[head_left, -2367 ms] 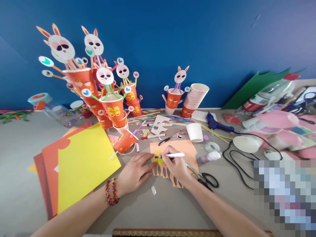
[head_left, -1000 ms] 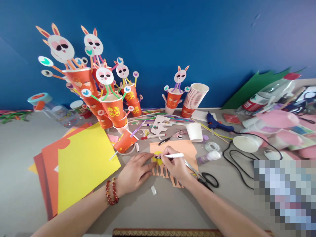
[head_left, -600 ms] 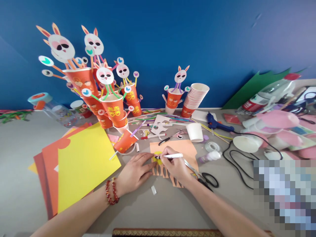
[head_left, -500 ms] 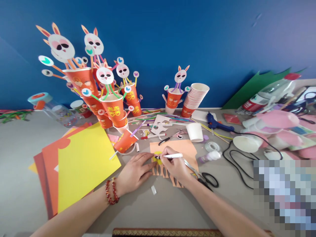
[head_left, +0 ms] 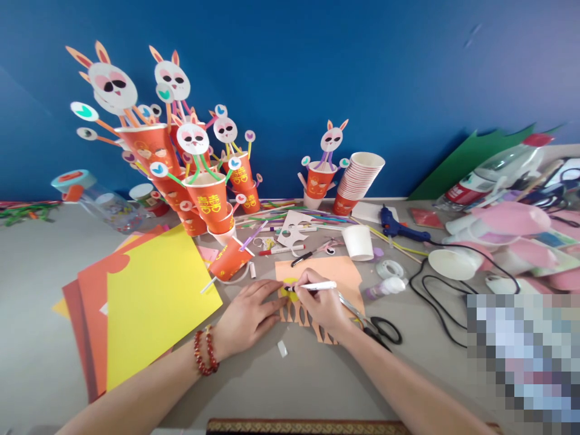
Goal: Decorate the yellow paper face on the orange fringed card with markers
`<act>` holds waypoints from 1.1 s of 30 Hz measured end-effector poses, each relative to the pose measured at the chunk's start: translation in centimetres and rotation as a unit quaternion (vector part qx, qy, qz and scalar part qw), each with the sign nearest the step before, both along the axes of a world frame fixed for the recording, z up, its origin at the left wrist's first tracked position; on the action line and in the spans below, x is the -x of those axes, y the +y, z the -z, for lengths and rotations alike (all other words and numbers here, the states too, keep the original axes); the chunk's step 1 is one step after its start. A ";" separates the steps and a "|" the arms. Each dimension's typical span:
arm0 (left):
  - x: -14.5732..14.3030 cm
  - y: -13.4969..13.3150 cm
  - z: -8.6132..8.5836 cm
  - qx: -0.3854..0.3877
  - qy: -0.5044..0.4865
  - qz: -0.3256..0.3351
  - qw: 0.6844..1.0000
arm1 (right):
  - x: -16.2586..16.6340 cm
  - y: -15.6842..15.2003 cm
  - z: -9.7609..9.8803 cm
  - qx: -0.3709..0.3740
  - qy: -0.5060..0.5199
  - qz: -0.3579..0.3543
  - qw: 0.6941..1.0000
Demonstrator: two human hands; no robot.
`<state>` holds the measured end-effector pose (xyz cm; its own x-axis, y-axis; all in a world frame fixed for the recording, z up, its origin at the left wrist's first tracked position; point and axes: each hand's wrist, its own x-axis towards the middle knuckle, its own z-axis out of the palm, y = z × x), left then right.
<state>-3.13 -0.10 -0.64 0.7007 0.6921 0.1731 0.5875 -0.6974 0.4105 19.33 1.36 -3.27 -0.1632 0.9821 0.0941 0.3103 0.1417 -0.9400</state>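
Note:
My right hand is closed around a white marker, its tip down on a small yellow paper circle with dark marks. My left hand lies flat with stretched fingers, their tips touching the circle's left edge. Under the circle is a sheet of peach paper with leaf-shaped holes cut along its near edge. Scissors with black handles rest partly on that sheet, beside my right wrist. A black marker cap or pen lies at the sheet's far edge.
Red paper cups with rabbit faces stand at the back left, near yellow paper. Farther right are stacked cups, a white cup, a blue glue gun with a black cord, tape and a small bottle.
The marker in my right hand has shifted very slightly to the right. My left hand stays where it was.

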 end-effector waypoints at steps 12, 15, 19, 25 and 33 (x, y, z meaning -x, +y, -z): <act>0.0 0.0 -0.1 0.004 0.001 0.001 1.000 | 0.0 0.0 -0.1 -0.009 0.001 0.012 1.000; 0.0 0.0 0.0 0.004 -0.001 0.002 1.000 | 0.0 0.0 0.0 -0.010 -0.003 0.004 1.000; 0.0 0.0 -0.1 0.005 0.002 0.002 1.000 | 0.0 0.0 0.1 -0.006 0.010 0.016 1.000; 0.0 0.0 0.0 0.004 0.006 0.005 1.000 | 0.0 0.1 0.0 -0.010 0.000 0.005 1.000; 0.0 0.1 0.0 0.007 0.006 0.005 1.000 | 0.0 0.0 0.0 -0.006 -0.008 0.008 1.000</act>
